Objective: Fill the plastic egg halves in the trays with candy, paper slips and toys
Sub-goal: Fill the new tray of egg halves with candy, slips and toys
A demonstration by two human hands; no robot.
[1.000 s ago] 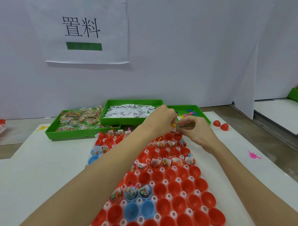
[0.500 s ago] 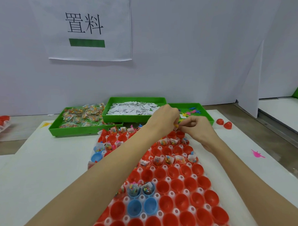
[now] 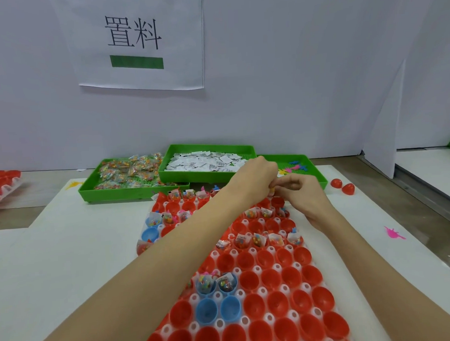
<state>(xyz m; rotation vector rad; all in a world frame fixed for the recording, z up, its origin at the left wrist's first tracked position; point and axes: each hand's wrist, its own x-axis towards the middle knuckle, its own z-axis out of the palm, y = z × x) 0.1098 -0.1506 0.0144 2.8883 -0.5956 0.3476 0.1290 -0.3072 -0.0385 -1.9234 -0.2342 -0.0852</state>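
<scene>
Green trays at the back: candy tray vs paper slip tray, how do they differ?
The candy tray holds clear packets of coloured candy; the paper slip tray holds small white printed slips. The candy tray sits flat on the table, furthest left; the paper slip tray sits higher, its left end overlapping the candy tray's right side. Both are green, rectangular and shallow.

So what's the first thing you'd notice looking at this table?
Probably the big white tray of red egg halves running up the middle, with a few blue ones near the front. Above its far end the left hand and right hand pinch something small and yellow together. Behind them sit three green trays.
</scene>
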